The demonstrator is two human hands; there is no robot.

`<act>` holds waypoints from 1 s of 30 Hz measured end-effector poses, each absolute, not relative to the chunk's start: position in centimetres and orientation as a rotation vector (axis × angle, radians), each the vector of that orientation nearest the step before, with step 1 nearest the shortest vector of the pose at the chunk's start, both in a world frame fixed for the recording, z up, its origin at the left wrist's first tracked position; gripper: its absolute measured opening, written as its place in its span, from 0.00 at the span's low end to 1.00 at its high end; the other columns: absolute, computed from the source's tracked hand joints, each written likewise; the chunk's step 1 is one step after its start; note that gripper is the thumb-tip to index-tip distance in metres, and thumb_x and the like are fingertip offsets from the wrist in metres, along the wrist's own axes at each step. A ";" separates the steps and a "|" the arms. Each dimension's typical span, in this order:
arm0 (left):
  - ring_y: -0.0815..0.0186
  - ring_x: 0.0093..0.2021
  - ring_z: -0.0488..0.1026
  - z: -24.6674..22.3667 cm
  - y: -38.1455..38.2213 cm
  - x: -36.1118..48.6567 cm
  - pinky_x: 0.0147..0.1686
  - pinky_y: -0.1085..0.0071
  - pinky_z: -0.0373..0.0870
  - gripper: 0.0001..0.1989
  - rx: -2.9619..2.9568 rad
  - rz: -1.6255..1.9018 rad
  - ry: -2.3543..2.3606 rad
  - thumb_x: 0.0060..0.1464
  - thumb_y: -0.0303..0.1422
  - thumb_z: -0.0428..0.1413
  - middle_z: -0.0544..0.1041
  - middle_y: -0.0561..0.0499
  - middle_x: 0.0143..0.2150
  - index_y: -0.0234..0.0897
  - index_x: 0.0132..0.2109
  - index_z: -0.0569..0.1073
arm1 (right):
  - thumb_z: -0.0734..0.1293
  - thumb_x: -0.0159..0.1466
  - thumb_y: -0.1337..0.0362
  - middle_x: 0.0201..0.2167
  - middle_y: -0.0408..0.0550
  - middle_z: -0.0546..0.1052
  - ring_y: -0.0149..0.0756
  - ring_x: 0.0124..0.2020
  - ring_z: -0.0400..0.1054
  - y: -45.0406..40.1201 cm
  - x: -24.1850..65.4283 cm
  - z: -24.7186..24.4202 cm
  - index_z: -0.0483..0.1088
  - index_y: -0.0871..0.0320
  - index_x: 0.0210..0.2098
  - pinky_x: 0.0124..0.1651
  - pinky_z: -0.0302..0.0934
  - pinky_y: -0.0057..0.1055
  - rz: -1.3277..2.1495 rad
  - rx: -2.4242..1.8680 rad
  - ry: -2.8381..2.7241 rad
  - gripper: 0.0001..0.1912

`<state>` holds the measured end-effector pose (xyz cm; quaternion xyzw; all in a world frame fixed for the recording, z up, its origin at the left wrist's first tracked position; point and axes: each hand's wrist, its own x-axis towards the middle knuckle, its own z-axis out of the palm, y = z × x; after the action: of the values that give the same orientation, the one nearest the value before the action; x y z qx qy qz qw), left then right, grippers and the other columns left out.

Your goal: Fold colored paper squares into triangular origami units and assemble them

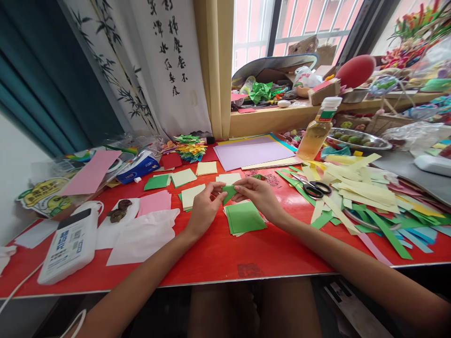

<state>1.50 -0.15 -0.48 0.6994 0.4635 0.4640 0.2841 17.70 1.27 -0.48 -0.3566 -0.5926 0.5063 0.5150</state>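
Observation:
A small folded piece of green paper (229,192) is held between both hands above the red table (211,258). My left hand (205,206) pinches its left side, and my right hand (256,195) grips its right edge between thumb and fingers. Just below the hands lies a stack of green square papers (245,218), with pale sheets showing underneath. Pale yellow squares (192,197) sit left of my left hand. Another pale square (228,179) lies behind the held piece, partly covered by the fingers. A small dark green folded piece (260,177) rests behind my right hand.
Black-handled scissors (313,189) and many paper strips (366,188) lie at right, near a bottle (317,131) of amber liquid. Purple sheets (253,151) lie at the back. At left are pink papers (155,203), white tissue (141,239) and a white device (70,246) with a cable.

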 end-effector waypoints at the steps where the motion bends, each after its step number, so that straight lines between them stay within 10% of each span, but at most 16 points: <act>1: 0.68 0.36 0.69 -0.5 -0.2 1.5 0.37 0.72 0.65 0.10 1.869 1.244 1.237 0.53 0.35 0.50 0.72 0.51 0.36 0.39 0.43 0.68 | 0.66 0.55 0.61 0.24 0.45 0.75 0.32 0.25 0.72 1.3 17.7 -0.5 0.68 0.62 0.32 0.34 0.69 0.31 1.220 -0.855 -1.422 0.10; 30: 0.72 0.25 0.61 -0.6 0.2 1.2 0.25 0.75 0.58 0.10 1.894 1.063 1.255 0.53 0.39 0.49 0.65 0.56 0.24 0.37 0.30 0.66 | 0.62 0.59 0.57 0.22 0.45 0.73 0.32 0.25 0.71 0.8 17.7 -0.6 0.66 0.61 0.31 0.31 0.67 0.30 1.237 -0.903 -1.670 0.12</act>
<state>1.22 0.20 -0.58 0.7175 0.4756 0.4026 0.3113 17.66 0.79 -0.59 -0.3610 -0.6675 0.4944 0.4239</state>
